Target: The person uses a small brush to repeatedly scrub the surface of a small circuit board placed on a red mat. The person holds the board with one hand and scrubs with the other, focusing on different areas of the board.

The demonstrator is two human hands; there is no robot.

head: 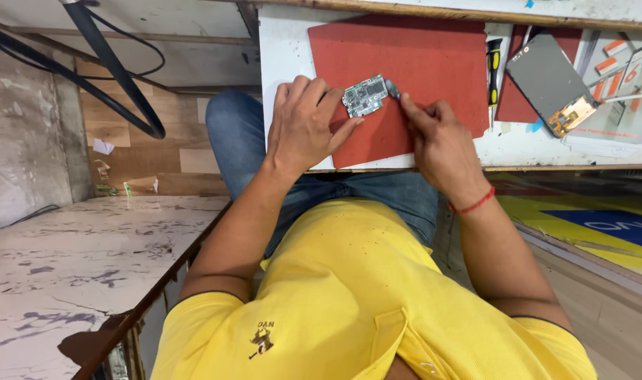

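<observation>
A small green circuit board (364, 95) lies on a red mat (433, 60) on the white workbench (284, 49). My left hand (303, 125) rests on the mat and pins the board's left edge with its fingertips. My right hand (440, 144) pinches a small dark tool or part (392, 89) against the board's right edge; what it is, I cannot tell. A red thread band circles my right wrist (472, 205).
A black-and-yellow screwdriver (493, 70) lies right of the mat. Beyond it sits an opened phone body (551, 84) on a second red pad, with papers and small tools at the far right. Black cables (117, 77) hang at the left. A marble ledge (67, 267) lies lower left.
</observation>
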